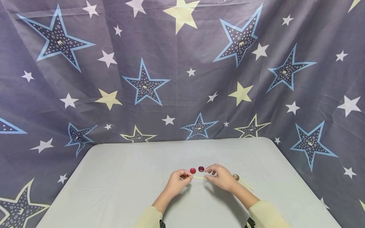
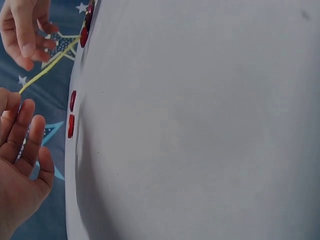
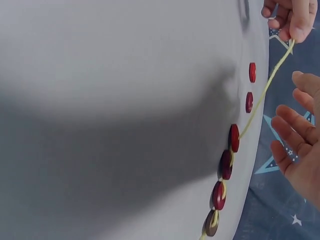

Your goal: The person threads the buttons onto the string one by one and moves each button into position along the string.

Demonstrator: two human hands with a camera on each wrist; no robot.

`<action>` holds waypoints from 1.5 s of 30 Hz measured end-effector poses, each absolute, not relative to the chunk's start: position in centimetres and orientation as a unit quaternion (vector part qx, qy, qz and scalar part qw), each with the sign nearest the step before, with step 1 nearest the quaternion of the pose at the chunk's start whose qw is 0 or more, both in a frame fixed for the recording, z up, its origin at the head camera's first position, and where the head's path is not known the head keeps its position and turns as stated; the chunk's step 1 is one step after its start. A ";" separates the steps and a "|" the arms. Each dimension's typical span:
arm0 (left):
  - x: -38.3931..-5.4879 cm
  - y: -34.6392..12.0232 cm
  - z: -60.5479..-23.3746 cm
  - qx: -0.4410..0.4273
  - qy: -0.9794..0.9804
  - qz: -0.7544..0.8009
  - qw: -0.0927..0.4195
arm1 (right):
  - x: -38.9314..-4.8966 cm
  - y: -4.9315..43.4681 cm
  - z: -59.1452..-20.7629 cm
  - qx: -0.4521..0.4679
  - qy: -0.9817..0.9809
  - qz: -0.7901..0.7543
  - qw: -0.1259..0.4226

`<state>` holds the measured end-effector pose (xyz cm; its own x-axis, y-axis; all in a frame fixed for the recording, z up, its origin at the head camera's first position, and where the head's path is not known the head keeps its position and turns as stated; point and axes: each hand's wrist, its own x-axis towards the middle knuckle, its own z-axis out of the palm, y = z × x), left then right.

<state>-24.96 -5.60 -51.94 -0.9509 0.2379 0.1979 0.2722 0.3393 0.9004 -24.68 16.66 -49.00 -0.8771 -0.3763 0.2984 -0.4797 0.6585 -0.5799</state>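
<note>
Between thumb and forefinger, my left hand (image 1: 177,181) pinches a thin yellow cord (image 1: 199,177). The cord slants from there down to a string of threaded buttons on the table; in the right wrist view these are a bright red button (image 3: 234,138), a dark maroon one (image 3: 226,164), a crimson one (image 3: 218,195) and a brown one (image 3: 212,223). My right hand (image 3: 301,132) is beside the cord, its fingers spread and loosely bent, gripping nothing. A loose red button (image 1: 193,171) and a loose dark red button (image 1: 201,169) lie just beyond the hands.
Past the right wrist, the brown button (image 1: 236,177) and the cord's tail (image 1: 246,184) show on the pale table (image 1: 128,177); the right hand hides the other threaded buttons in the head view. A star-patterned cloth (image 1: 176,95) hangs behind the table.
</note>
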 end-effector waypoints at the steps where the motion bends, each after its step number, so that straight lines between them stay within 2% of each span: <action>1: -25.0 -5.6 -51.9 -0.156 -0.819 -0.552 0.015 | -24.7 16.5 -49.0 0.241 -0.906 0.340 0.077; 7: -25.1 -5.4 -51.9 -0.160 -0.819 -0.551 0.016 | -24.6 15.8 -48.8 0.262 -0.895 0.356 0.064; 20: -25.2 -5.0 -52.0 -0.168 -0.815 -0.554 0.021 | -24.3 14.6 -49.1 0.242 -0.891 0.385 0.002; 45: -25.1 -5.1 -52.5 -0.169 -0.820 -0.547 0.015 | -24.3 14.3 -49.6 0.226 -0.895 0.384 -0.006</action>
<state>-25.12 -5.07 -52.47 -0.9427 0.2601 0.2090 0.2929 0.3453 0.8916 -24.29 14.29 -49.57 -0.8982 -0.4088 0.1617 -0.3990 0.6036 -0.6903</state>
